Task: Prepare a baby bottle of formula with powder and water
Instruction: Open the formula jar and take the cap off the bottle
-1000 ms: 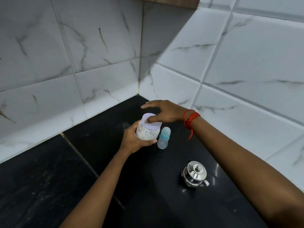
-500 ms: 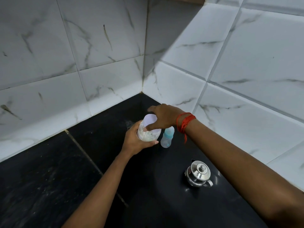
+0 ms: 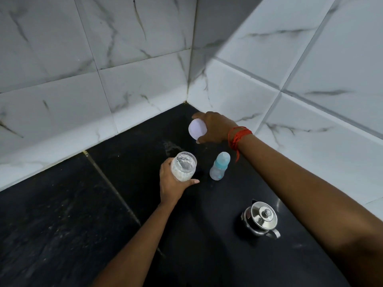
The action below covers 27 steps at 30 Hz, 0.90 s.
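White marble-look wall tiles (image 3: 134, 83) meeting in corner; black stone countertop (image 3: 51, 224); diagonal shadow

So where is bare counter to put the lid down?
Free: the corner patch under the right hand holding the lid, and the wide stretch left of the powder jar. Crowded: between jar, baby bottle and steel kettle.

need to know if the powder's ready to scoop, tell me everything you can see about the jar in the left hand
The jar is a small, clear, round container, plastic or glass by its look, with white powder inside that clings to its walls. Its mouth is open and it stands roughly upright, tipped slightly. The left hand wraps its side, thumb across the front. Its pale lilac lid is off, in the right hand nearer the corner. Whether its base touches the black counter is hidden.
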Each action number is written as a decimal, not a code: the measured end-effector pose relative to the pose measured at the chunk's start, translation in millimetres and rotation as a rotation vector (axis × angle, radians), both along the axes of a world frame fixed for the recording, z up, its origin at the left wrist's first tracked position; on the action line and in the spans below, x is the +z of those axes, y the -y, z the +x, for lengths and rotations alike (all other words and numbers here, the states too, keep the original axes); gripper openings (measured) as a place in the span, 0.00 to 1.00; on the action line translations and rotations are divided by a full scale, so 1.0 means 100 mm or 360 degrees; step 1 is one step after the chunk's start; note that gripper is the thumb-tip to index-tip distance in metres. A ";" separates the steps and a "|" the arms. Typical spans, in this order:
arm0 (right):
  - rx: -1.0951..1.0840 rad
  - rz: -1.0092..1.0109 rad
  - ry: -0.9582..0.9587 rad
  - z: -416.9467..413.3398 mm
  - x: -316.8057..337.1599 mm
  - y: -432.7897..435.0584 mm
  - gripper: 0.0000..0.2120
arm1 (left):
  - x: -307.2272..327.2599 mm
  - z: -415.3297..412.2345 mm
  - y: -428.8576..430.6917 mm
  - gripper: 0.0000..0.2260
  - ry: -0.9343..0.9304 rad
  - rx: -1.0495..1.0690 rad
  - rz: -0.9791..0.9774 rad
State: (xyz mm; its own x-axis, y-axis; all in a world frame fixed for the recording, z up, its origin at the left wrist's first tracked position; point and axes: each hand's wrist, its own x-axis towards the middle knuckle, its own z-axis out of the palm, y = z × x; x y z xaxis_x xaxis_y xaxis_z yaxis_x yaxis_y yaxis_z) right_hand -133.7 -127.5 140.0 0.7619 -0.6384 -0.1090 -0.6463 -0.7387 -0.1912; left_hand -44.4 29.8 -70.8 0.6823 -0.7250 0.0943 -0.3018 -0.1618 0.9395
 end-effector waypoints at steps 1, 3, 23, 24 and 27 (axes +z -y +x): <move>-0.0031 -0.0027 -0.0038 0.06 -0.08 0.07 0.43 | -0.05 -0.02 0.02 0.49 -0.0012 0.0028 0.0014; -0.0066 -0.0041 -0.0113 0.19 -0.27 0.21 0.43 | -0.16 -0.03 0.07 0.50 -0.0054 0.0062 0.0046; -0.0172 0.0199 -0.0472 0.72 -1.64 0.52 0.40 | -0.59 0.14 -0.18 0.50 -0.0058 -0.0065 0.0002; -0.0179 0.0171 -0.0448 0.67 -1.55 0.52 0.40 | -0.59 0.14 -0.19 0.49 -0.0045 -0.0068 -0.0003; -0.0211 0.0057 -0.0288 0.45 -1.18 0.52 0.36 | -0.56 0.12 -0.19 0.48 -0.0028 -0.0055 0.0002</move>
State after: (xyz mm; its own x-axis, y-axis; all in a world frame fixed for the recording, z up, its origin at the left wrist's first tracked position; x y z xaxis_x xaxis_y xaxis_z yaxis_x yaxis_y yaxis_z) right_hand -88.7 -179.5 22.0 0.6375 -0.7250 -0.2606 -0.7635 -0.6398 -0.0877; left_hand -32.4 49.1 -126.8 0.6582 -0.7484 0.0818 -0.2909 -0.1525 0.9445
